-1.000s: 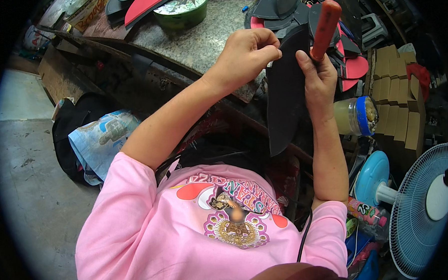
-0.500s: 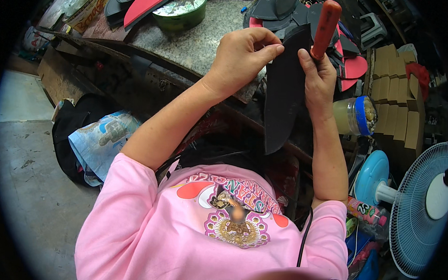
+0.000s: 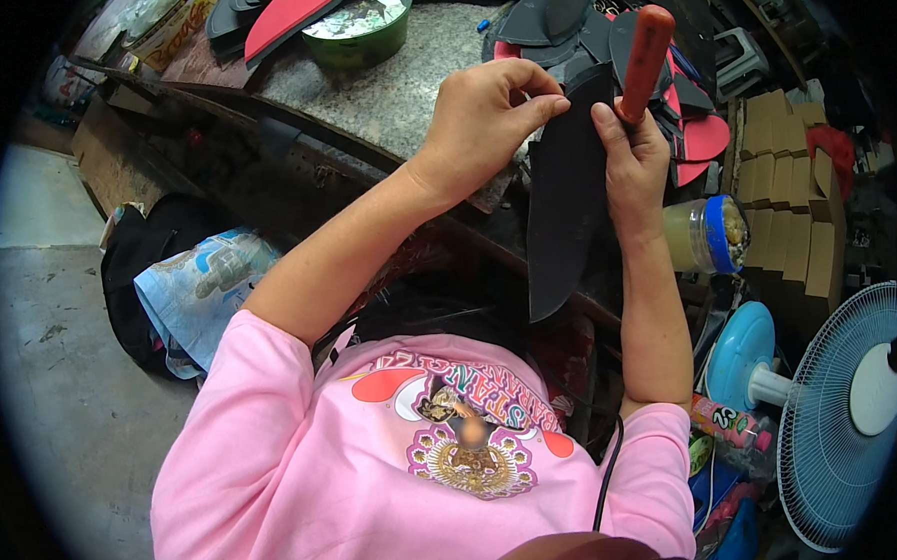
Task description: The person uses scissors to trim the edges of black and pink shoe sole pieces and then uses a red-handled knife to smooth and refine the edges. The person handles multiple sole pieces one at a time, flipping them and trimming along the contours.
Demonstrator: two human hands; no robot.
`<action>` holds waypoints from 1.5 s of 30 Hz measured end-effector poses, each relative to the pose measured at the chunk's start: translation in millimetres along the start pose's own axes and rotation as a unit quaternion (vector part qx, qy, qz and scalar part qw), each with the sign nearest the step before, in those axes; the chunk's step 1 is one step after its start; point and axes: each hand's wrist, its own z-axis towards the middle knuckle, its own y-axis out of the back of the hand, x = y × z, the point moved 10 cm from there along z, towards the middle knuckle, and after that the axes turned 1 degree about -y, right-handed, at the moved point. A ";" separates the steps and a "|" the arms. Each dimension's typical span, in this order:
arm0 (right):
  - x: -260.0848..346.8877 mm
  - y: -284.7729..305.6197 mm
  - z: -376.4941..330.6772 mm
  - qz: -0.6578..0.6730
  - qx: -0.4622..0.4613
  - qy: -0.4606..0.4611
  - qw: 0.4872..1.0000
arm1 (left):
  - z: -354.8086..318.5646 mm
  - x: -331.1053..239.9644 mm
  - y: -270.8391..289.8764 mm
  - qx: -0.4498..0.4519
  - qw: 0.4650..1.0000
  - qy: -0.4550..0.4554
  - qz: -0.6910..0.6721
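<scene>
A long black sheet piece (image 3: pixel 564 210), shaped like a shoe sole, hangs upright between my hands above the edge of the stone-topped bench (image 3: pixel 410 91). My left hand (image 3: pixel 486 118) pinches its upper edge with thumb and fingers. My right hand (image 3: pixel 632 162) grips a tool with an orange-red handle (image 3: pixel 645 51) and presses against the sheet's right side. The tool's blade is hidden behind the sheet.
Black and red cut sole pieces (image 3: pixel 697 134) lie piled on the bench's far right. A green round tub (image 3: pixel 357 29) stands at the back. A jar with a blue lid (image 3: pixel 707 234), stacked cardboard boxes (image 3: pixel 785 195) and a blue fan (image 3: pixel 844 403) sit at right. Bags (image 3: pixel 194 291) lie on the floor at left.
The black sheet has shifted slightly left and down between my hands, with its lower tip swinging left. Both hands keep their grips.
</scene>
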 end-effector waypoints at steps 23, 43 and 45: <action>-9.4 -0.6 -2.1 0.022 0.019 -0.011 1.000 | 3.2 7.9 -6.4 0.028 0.998 0.016 -0.052; -4.1 -6.3 -2.2 0.013 0.030 -0.009 0.999 | 7.7 -18.0 1.7 0.001 0.997 -0.069 0.033; -3.8 -6.1 -2.0 0.009 0.024 -0.007 1.000 | 10.4 -17.3 0.2 0.016 0.997 -0.073 0.028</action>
